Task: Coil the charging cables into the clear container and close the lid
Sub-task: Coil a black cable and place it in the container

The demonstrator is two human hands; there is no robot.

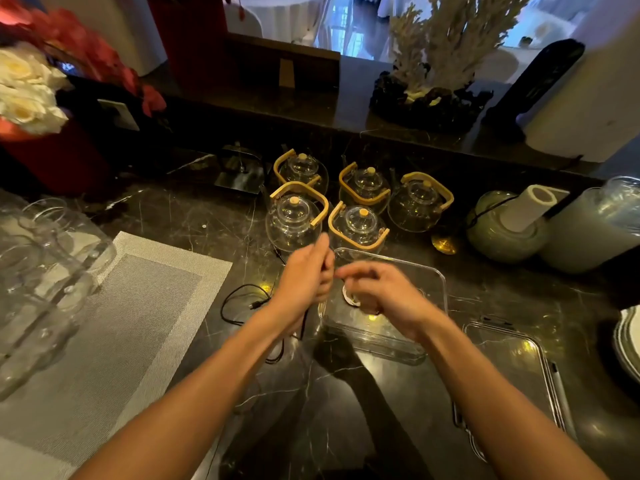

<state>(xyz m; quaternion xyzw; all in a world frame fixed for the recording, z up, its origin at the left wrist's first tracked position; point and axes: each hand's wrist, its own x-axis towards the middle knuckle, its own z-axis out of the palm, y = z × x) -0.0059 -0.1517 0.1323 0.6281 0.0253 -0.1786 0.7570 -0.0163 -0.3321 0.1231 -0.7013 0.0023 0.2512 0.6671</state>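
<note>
A clear rectangular container stands open on the dark marble counter, with a small white coiled cable inside it. My right hand hovers over the container, fingers curled and blurred; what it holds is unclear. My left hand is just left of the container's rim, curled round a black cable that trails in loose loops down and left across the counter. The clear lid lies flat to the container's right.
Several glass teapots with bamboo handles stand just behind the container. A grey woven placemat and glass jars are on the left. A paper roll, green jar and a plate's edge sit to the right.
</note>
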